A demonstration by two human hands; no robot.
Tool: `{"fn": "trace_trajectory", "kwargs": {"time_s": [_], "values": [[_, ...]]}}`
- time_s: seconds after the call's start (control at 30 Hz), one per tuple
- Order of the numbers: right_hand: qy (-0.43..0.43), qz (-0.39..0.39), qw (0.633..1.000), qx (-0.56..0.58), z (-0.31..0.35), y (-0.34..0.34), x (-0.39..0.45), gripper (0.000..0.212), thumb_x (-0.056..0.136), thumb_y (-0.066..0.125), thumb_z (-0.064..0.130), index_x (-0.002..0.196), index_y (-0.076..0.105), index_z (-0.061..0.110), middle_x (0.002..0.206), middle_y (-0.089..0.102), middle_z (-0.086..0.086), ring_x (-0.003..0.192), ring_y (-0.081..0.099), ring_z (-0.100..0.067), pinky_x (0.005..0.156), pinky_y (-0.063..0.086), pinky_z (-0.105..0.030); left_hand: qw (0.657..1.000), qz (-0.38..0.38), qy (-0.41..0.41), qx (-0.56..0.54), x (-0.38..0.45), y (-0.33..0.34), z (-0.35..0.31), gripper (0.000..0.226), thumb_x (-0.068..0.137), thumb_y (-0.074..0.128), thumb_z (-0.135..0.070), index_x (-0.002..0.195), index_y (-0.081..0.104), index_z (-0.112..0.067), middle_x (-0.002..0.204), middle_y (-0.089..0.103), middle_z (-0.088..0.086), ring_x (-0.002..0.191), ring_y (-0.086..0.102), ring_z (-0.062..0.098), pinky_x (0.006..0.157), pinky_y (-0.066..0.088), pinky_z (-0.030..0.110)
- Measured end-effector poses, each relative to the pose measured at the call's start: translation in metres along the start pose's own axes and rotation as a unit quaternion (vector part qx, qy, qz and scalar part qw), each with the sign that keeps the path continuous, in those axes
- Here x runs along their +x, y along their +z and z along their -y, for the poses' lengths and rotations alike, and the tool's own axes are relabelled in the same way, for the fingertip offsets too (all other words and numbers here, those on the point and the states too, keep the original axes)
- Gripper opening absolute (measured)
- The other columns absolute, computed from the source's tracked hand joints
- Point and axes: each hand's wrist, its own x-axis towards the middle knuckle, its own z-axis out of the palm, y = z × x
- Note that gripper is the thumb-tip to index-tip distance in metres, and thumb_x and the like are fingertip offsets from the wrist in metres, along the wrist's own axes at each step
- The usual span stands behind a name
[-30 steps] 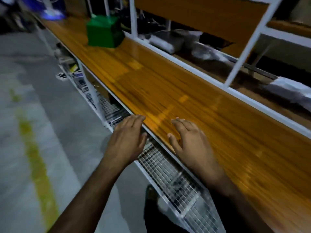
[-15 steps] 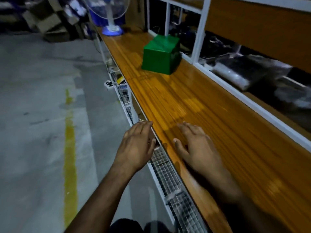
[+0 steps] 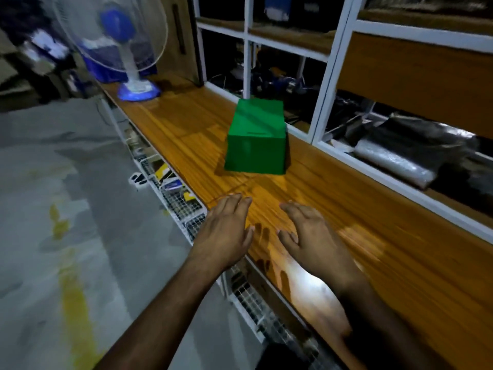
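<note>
The left hand (image 3: 223, 232) and right hand (image 3: 310, 237) are held flat and empty, fingers straight, over the surface (image 3: 378, 252); a green box (image 3: 256, 140) is seen ahead of them

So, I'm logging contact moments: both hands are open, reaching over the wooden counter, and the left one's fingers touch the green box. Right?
Not quite. The head view shows the left hand apart from the green box, with bare wooden counter between them. The rest stands: it and the right hand are both open, reaching over the counter.
</note>
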Motion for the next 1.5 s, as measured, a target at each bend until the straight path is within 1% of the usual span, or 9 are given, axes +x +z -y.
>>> {"fn": "trace_trajectory", "kwargs": {"time_s": [0.07,0.37,0.5,0.63,0.87,1.03,1.23,1.37,1.5], "values": [[0.042,-0.027,0.999,0.016,0.004,0.007,0.045,0.057,0.095,0.044,0.051,0.147,0.033,0.029,0.15,0.042,0.003,0.137,0.035,-0.014,0.108,0.037,-0.033,0.999,0.012,0.028,0.012,0.049,0.001,0.03,0.064,0.094,0.049,-0.042,0.15,0.028,-0.02,0.157,0.028,0.005,0.145,0.022,0.024,0.115,0.028,0.041],[0.066,-0.042,0.996,0.042,-0.027,0.028,0.204,0.058,0.095,0.05,0.044,0.148,0.033,0.028,0.152,0.039,0.003,0.139,0.031,-0.014,0.11,0.032,-0.03,0.998,0.02,0.055,0.029,0.206,0.019,0.099,0.069,0.092,0.05,-0.044,0.151,0.024,-0.019,0.156,0.029,0.007,0.144,0.021,0.023,0.113,0.031,0.04],[0.072,-0.069,0.995,0.015,-0.037,0.04,0.278,0.057,0.092,0.051,0.042,0.144,0.038,0.024,0.144,0.047,0.0,0.133,0.037,-0.016,0.11,0.035,-0.036,0.996,0.036,0.077,0.042,0.264,0.029,0.123,0.067,0.094,0.05,-0.043,0.151,0.025,-0.018,0.155,0.03,0.006,0.142,0.024,0.022,0.114,0.029,0.038],[0.093,-0.068,0.992,-0.051,-0.043,0.054,0.317,0.059,0.092,0.047,0.044,0.146,0.035,0.022,0.152,0.039,-0.004,0.142,0.03,-0.023,0.114,0.027,-0.044,0.993,0.051,0.101,0.032,0.307,0.041,0.138,0.062,0.095,0.045,-0.044,0.15,0.029,-0.019,0.155,0.032,0.006,0.142,0.026,0.023,0.115,0.027,0.04],[0.15,-0.069,0.979,-0.118,-0.046,0.078,0.326,0.051,0.09,0.05,0.043,0.137,0.047,0.025,0.133,0.055,-0.008,0.121,0.049,-0.029,0.103,0.038,-0.047,0.982,0.033,0.183,-0.019,0.361,0.058,0.158,0.055,0.095,0.028,-0.049,0.141,0.046,-0.026,0.147,0.046,0.002,0.133,0.037,0.022,0.108,0.034,0.043],[0.238,-0.105,0.954,-0.148,-0.025,0.083,0.322,0.039,0.09,0.052,0.047,0.124,0.052,0.028,0.117,0.053,-0.002,0.107,0.049,-0.024,0.085,0.039,-0.041,0.969,0.047,0.215,-0.115,0.372,0.06,0.172,0.047,0.093,0.037,-0.047,0.132,0.057,-0.031,0.143,0.049,-0.002,0.129,0.035,0.02,0.104,0.036,0.046],[0.296,-0.13,0.924,-0.205,0.004,0.075,0.293,0.034,0.081,0.053,0.046,0.11,0.057,0.028,0.1,0.053,-0.003,0.095,0.052,-0.025,0.087,0.032,-0.043,0.918,0.092,0.306,-0.234,0.371,0.061,0.176,0.039,0.091,0.049,-0.038,0.123,0.067,-0.027,0.138,0.054,0.002,0.127,0.038,0.02,0.106,0.038,0.039],[0.319,-0.143,0.915,-0.202,0.027,0.078,0.261,0.028,0.082,0.061,0.041,0.106,0.057,0.028,0.102,0.053,0.0,0.095,0.049,-0.024,0.083,0.035,-0.041,0.887,0.102,0.349,-0.283,0.352,0.063,0.167,0.029,0.091,0.059,-0.026,0.118,0.07,-0.026,0.134,0.056,-0.001,0.127,0.039,0.015,0.106,0.033,0.028],[0.351,-0.146,0.905,-0.189,0.036,0.075,0.223,0.028,0.084,0.061,0.047,0.104,0.054,0.029,0.104,0.051,0.003,0.094,0.045,-0.021,0.073,0.036,-0.036,0.875,0.094,0.365,-0.305,0.326,0.062,0.15,0.024,0.089,0.059,-0.028,0.11,0.071,-0.026,0.125,0.062,-0.005,0.122,0.042,0.012,0.101,0.039,0.032]]}}
